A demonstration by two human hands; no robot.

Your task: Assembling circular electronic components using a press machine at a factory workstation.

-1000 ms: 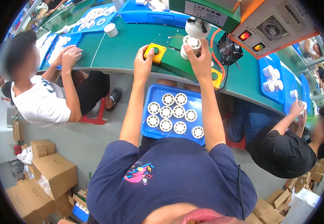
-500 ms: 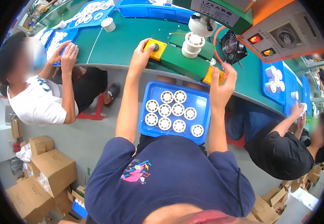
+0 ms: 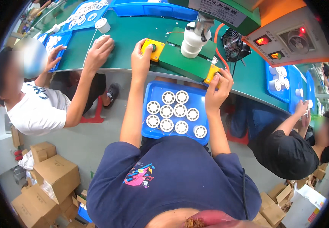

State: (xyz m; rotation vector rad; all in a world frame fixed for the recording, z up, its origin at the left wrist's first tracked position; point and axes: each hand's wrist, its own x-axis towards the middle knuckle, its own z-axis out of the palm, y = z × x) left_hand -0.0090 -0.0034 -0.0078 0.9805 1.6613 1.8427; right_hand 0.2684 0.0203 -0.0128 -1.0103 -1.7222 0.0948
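Note:
My left hand (image 3: 140, 59) is closed round the left yellow button box (image 3: 155, 54), its thumb on the dark push button. At the right end of the green press base (image 3: 181, 62), my right hand (image 3: 219, 91) grips the other yellow button box (image 3: 211, 73), thumb at its button. Between them, the white press head (image 3: 195, 37) is down on a white spool-shaped part (image 3: 190, 51), largely covering its top. On my lap lies a blue tray (image 3: 149, 131) with several round white slotted parts (image 3: 166, 111), some with thin wires.
An orange-trimmed control box (image 3: 286, 43) with lit switches stands right of the press, near a black fan (image 3: 232, 45). Co-workers sit on both sides; the left one's hand (image 3: 100, 51) is near a white cylinder (image 3: 102, 26). Cardboard boxes (image 3: 56, 176) stack behind on the left.
The press head has come down onto the white part. My right hand has closed in on its button box. A red light now shows on the control box. The left co-worker's hand has moved right.

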